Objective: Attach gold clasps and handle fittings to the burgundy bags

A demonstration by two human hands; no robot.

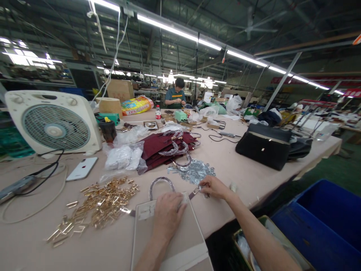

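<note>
A pale bag panel (172, 248) with light edging lies on the table in front of me. My left hand (167, 214) rests on its upper part, thumb apart from the fingers; anything under the palm is hidden. At the panel's upper right corner, a short dark strap tab (192, 195) with a metal fitting sticks out. My right hand (211, 187) pinches at the outer end of this tab, fingers closed. Another tab with a shiny metal fitting (125, 210) projects on the left. A plastic-wrapped handle (162, 180) arches above the panel. Flat silver metal plates (194, 171) lie just beyond my right hand.
Gold metal pieces (104, 203) are heaped at left, near a white phone (82, 169) and a box fan (53, 124). Maroon bags (158, 148) lie ahead, a black bag (262, 146) to the right. A blue bin (318, 222) stands beside the table. Another person (175, 96) sits beyond.
</note>
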